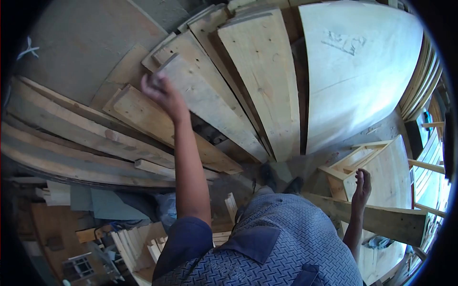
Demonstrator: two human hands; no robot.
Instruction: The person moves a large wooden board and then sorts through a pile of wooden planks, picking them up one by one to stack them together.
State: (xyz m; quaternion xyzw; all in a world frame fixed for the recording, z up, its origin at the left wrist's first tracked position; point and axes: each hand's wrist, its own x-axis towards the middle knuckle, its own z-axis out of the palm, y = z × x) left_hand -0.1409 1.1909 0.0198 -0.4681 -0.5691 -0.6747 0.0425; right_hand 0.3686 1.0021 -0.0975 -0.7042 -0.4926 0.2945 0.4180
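Observation:
My left hand (164, 95) reaches up to the upper end of a pale wooden board (210, 97) that leans among other planks. Its fingers look partly curled and are smeared by motion, overlapping the board's left edge in this view. Left of the hand lies another wooden plank (143, 112), slanting down toward the floor. Out on the right side hangs my right hand (362, 186), fingers loosely bent and apart, nothing in them. Close behind it are a wooden box-like frame (338, 174) and a long plank (396, 219).
A wide knotty board (267, 71) and a large pale sheet with pencil marks (362, 71) lean upright ahead. Long stacked boards (86, 128) run along the left. Cut wooden pieces (138, 248) stand at lower left. My shoes (269, 176) are on the floor between the stacks.

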